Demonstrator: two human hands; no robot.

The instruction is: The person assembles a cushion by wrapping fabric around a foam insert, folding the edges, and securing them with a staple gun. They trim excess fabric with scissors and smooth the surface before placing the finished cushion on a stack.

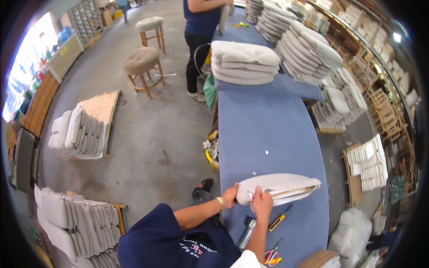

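An upholstered light grey seat cushion (286,182) stands on its edge on the blue-covered table (268,120), its open underside turned toward me. My left hand (230,196) is closed round the cushion's left end. Against the side facing me, my right hand (262,202) is closed in a pinch at the cover's edge; what lies between its fingers is too small to make out. Near my right forearm lie a silver staple gun (246,232), a yellow-and-black utility knife (279,219) and scissors with red handles (271,256).
Stacked grey cushions (246,64) stand on the table's far part, where another person (199,35) works. Beneath the left edge sits a yellow-rimmed bin (211,154) of scraps. Cushion piles (80,223) and stools (142,62) occupy the floor at left. Plastic-wrapped goods (352,230) stand right.
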